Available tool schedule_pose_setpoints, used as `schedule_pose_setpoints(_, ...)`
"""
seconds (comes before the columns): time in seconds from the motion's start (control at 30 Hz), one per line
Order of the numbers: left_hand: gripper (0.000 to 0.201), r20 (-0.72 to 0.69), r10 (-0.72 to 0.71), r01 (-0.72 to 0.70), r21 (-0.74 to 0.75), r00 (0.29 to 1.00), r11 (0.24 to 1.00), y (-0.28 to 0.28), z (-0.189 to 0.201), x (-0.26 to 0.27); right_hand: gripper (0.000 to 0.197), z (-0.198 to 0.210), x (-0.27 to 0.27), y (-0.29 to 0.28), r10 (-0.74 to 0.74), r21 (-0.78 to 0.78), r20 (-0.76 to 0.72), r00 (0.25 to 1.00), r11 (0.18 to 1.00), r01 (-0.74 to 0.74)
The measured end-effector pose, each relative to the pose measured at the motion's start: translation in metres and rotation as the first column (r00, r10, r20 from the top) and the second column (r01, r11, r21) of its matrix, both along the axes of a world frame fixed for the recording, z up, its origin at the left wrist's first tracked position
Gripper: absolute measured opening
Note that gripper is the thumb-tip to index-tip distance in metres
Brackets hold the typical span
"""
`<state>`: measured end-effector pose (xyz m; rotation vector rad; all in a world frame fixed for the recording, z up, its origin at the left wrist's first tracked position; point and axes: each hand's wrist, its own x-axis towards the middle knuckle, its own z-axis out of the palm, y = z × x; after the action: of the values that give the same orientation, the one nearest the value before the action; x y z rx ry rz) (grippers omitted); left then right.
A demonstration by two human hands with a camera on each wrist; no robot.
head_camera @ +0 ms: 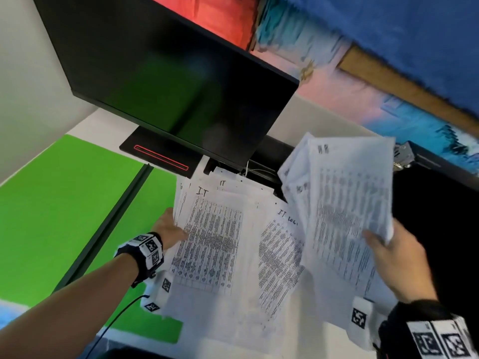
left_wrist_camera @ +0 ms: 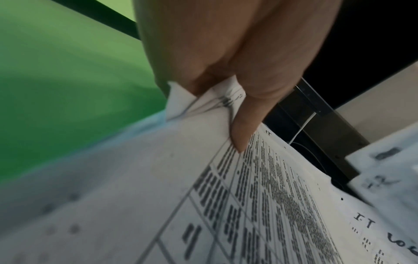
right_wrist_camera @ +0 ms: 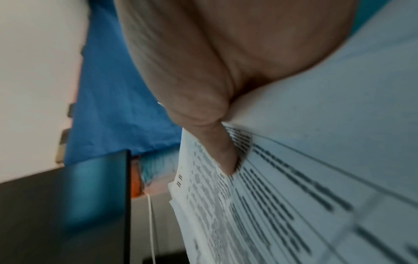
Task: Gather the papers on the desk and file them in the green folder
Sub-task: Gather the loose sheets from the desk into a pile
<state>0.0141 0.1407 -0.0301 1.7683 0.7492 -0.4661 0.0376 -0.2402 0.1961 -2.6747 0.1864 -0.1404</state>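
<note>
The open green folder (head_camera: pixel 64 203) lies flat at the left of the desk, a dark spine down its middle. Printed papers marked "IT" (head_camera: pixel 215 244) lie spread in the middle, partly over the folder's right half. My left hand (head_camera: pixel 168 229) pinches the left edge of these sheets (left_wrist_camera: pixel 260 196), thumb (left_wrist_camera: pixel 244 128) on top. My right hand (head_camera: pixel 391 257) holds a raised, fanned sheaf of papers (head_camera: pixel 347 211) at its lower right corner, thumb (right_wrist_camera: pixel 224 157) pressed on the top sheet (right_wrist_camera: pixel 316 196).
A dark monitor (head_camera: pixel 168 81) on a black stand with a red line (head_camera: pixel 160 158) rises behind the papers. A black cable slot with a white wire (head_camera: pixel 254 169) runs behind them. Black surface (head_camera: pixel 427 229) fills the right.
</note>
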Motion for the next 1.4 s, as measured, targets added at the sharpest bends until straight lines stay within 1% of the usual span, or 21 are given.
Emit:
schedule_pose_setpoints(0.03,0.087,0.007,-0.010,0.010,0.012,1.000,1.000,-0.001,0.000,0.000,0.028,0.015,-0.006,0.007,-0.004,0.064,0.052,0.999,0.998,0.000)
schedule_pose_setpoints(0.1,0.092,0.023,-0.048,0.048,0.026,0.999,0.999,-0.004,0.008,-0.002,0.031,0.037,-0.016,0.018,-0.041,0.342,0.122,0.992,0.940,-0.003)
schedule_pose_setpoints(0.17,0.081,0.044,-0.061,0.060,0.008,0.997,0.998,-0.007,0.012,-0.002,0.017,0.033,-0.017,0.023,-0.102,0.539,0.051,0.993,0.840,0.058)
schedule_pose_setpoints(0.2,0.076,0.060,-0.074,0.074,-0.002,0.995,0.997,-0.009,0.015,-0.002,0.009,0.019,-0.015,0.022,-0.119,0.564,-0.026,0.993,0.818,0.113)
schedule_pose_setpoints(0.3,0.065,0.079,-0.086,0.090,-0.058,0.993,0.994,-0.012,0.018,-0.005,0.017,-0.047,-0.016,0.032,-0.107,0.645,-0.241,0.965,0.725,0.242)
schedule_pose_setpoints(0.37,0.058,0.094,-0.040,0.053,-0.136,0.995,0.989,-0.016,0.021,-0.008,0.043,-0.097,-0.024,0.049,-0.100,0.680,-0.402,0.910,0.633,0.370)
schedule_pose_setpoints(0.43,0.077,0.069,0.034,-0.021,-0.179,0.997,0.984,-0.019,0.024,-0.012,0.065,-0.134,-0.033,0.072,-0.057,0.679,-0.520,0.852,0.577,0.453)
schedule_pose_setpoints(0.5,0.106,0.020,0.087,-0.083,-0.164,0.996,0.983,-0.018,0.021,-0.013,0.046,-0.158,-0.042,0.093,-0.018,0.618,-0.602,0.798,0.623,0.480)
schedule_pose_setpoints(0.57,0.114,0.020,0.105,-0.100,-0.175,0.994,0.979,-0.017,0.017,-0.013,0.057,-0.177,-0.045,0.106,0.048,0.556,-0.666,0.744,0.697,0.452)
schedule_pose_setpoints(0.6,0.112,0.022,0.087,-0.082,-0.183,0.996,0.980,-0.016,0.015,-0.013,0.062,-0.181,-0.044,0.110,0.101,0.541,-0.693,0.714,0.727,0.423)
schedule_pose_setpoints(0.67,0.089,0.035,0.008,-0.003,-0.137,0.999,0.990,-0.020,0.015,-0.011,0.062,-0.186,-0.040,0.111,0.127,0.505,-0.710,0.693,0.777,0.375)
schedule_pose_setpoints(0.7,0.074,0.031,-0.031,0.034,-0.094,0.999,0.995,-0.023,0.014,-0.009,0.054,-0.183,-0.037,0.109,0.099,0.495,-0.679,0.727,0.794,0.354)
schedule_pose_setpoints(0.77,0.060,0.023,-0.057,0.057,-0.017,0.998,0.998,-0.028,0.010,-0.007,0.056,-0.179,-0.026,0.094,-0.124,0.384,-0.601,0.790,0.821,0.422)
schedule_pose_setpoints(0.8,0.058,0.017,-0.043,0.043,-0.009,0.999,0.999,-0.029,0.008,-0.006,0.065,-0.179,-0.023,0.083,-0.264,0.294,-0.577,0.773,0.816,0.498)
schedule_pose_setpoints(0.87,0.055,0.011,-0.025,0.026,-0.025,1.000,0.999,-0.028,0.006,-0.006,0.090,-0.180,-0.022,0.056,-0.494,0.053,-0.580,0.647,0.770,0.636)
schedule_pose_setpoints(0.9,0.055,0.011,-0.023,0.024,-0.031,1.000,0.999,-0.027,0.005,-0.006,0.096,-0.183,-0.024,0.043,-0.531,0.019,-0.618,0.579,0.727,0.687)
schedule_pose_setpoints(0.97,0.054,0.008,-0.024,0.025,-0.049,1.000,0.999,-0.025,0.004,-0.005,0.089,-0.196,-0.027,0.025,-0.439,0.106,-0.711,0.549,0.705,0.702)
schedule_pose_setpoints(1.07,0.048,0.036,-0.032,0.035,-0.075,0.999,0.997,-0.025,0.005,-0.004,0.064,-0.199,-0.029,0.021,-0.303,0.324,-0.747,0.591,0.611,0.722)
schedule_pose_setpoints(1.23,0.049,0.041,-0.068,0.071,-0.085,0.997,0.994,-0.024,0.005,-0.004,0.058,-0.192,-0.023,0.031,-0.207,0.411,-0.765,0.610,0.572,0.710)
schedule_pose_setpoints(1.33,0.049,0.029,-0.069,0.071,-0.073,0.997,0.995,-0.022,0.005,-0.003,0.044,-0.178,-0.017,0.031,-0.240,0.382,-0.701,0.671,0.668,0.638)
schedule_pose_setpoints(1.4,0.049,0.035,-0.053,0.056,-0.082,0.998,0.995,-0.021,0.004,-0.002,0.025,-0.156,-0.012,0.028,-0.300,0.256,-0.572,0.763,0.818,0.514)
